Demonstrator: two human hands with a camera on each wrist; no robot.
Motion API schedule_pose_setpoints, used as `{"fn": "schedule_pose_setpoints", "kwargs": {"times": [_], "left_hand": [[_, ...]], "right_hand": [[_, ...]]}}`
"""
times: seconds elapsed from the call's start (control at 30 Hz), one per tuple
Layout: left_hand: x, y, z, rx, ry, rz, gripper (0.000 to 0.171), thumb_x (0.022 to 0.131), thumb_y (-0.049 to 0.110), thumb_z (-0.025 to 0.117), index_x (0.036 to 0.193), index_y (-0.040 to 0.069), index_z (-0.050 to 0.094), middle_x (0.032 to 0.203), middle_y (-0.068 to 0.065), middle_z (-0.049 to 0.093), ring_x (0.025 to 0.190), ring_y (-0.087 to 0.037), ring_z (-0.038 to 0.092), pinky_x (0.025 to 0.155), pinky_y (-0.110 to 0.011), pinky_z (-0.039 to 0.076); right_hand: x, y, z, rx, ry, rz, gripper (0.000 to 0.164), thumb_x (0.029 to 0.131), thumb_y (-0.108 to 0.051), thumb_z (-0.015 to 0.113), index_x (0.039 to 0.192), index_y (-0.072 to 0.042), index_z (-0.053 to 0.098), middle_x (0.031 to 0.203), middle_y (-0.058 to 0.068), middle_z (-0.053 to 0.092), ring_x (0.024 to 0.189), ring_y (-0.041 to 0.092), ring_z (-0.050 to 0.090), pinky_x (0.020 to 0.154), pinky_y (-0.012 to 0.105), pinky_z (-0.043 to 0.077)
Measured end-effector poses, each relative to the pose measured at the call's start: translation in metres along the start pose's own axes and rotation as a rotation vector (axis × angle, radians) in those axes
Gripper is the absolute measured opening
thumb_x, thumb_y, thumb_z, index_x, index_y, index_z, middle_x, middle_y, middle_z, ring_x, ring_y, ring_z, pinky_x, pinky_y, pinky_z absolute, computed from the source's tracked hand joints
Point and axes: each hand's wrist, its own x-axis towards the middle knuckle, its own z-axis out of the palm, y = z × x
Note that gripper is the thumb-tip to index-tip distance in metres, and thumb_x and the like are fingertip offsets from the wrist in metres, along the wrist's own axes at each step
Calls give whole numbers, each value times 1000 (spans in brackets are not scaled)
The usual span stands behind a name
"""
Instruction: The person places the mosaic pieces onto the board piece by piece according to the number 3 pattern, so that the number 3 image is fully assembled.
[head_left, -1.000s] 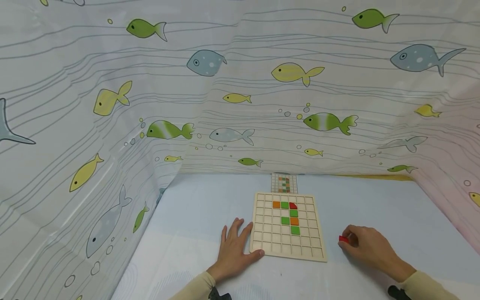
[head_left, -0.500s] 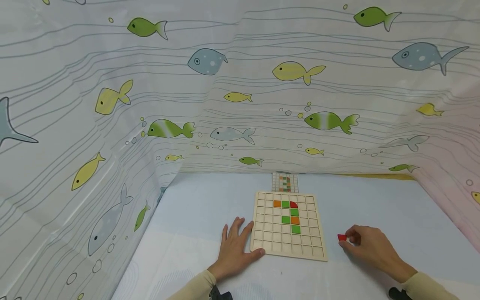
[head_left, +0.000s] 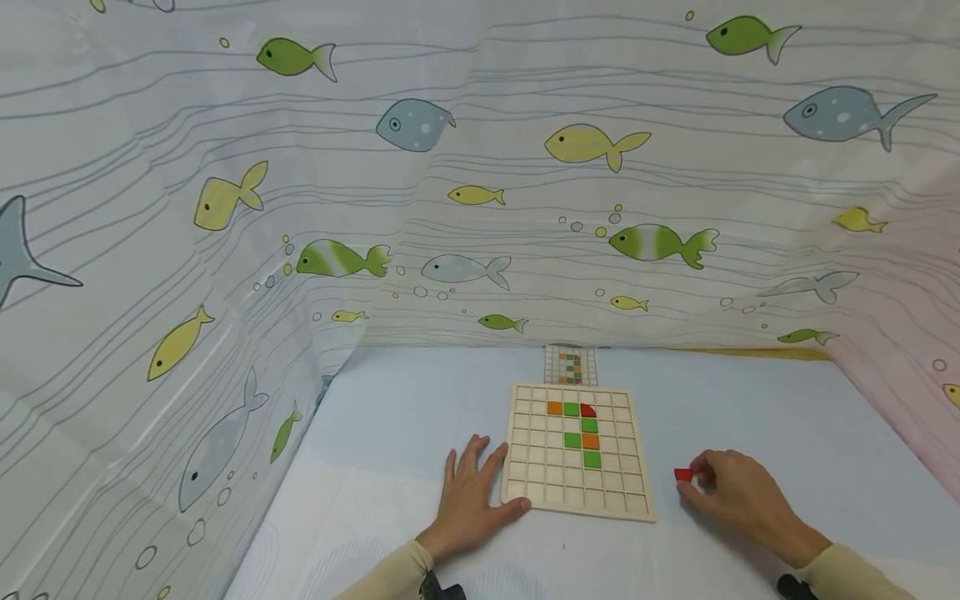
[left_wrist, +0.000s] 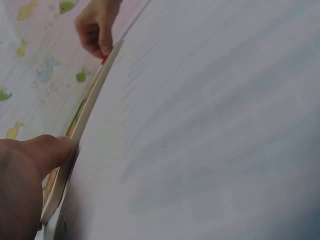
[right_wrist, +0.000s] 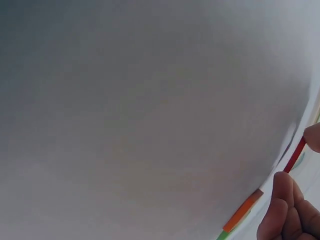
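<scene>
My right hand [head_left: 738, 496] pinches a small red tile [head_left: 683, 474] between thumb and fingertips, to the right of the board. In the right wrist view the red tile [right_wrist: 295, 156] appears edge-on as a thin strip. My left hand [head_left: 467, 507] lies spread at the left side of the wooden grid board [head_left: 540, 477], its thumb at the near left corner. Set in the board's squares are orange [head_left: 555, 407], green [head_left: 592, 459] and red pieces; the red piece [head_left: 588, 411] has one rounded corner.
Behind the board lies a card [head_left: 551, 367] printed with a small grid of coloured squares. In the right wrist view, an orange tile [right_wrist: 243, 210] and a green tile [right_wrist: 223, 234] show beside the right hand. A fish-patterned curtain [head_left: 480, 233] rises behind the table.
The red tile has turned in my right fingertips, and more of its face shows. My left hand, the board and its pieces stay in place.
</scene>
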Motion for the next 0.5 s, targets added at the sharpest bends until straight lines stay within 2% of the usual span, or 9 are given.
{"fn": "schedule_pose_setpoints", "kwargs": {"times": [0.3, 0.5], "left_hand": [[0, -1, 0, 1, 4, -5, 84, 91, 61, 72, 155, 9, 52, 161, -24, 40, 157, -47, 27, 124, -75, 10], [0, -2, 2, 4, 3, -3, 85, 91, 62, 71, 155, 9, 52, 161, -24, 39, 157, -47, 27, 124, -75, 10]], "right_hand": [[5, -10, -6, 5, 52, -25, 25, 78, -29, 91, 84, -12, 74, 68, -10, 57, 65, 8, 47, 57, 24, 42], [12, -17, -8, 27, 43, -11, 25, 79, -31, 90, 83, -12, 74, 70, -10, 62, 67, 8, 51, 59, 27, 46]]}}
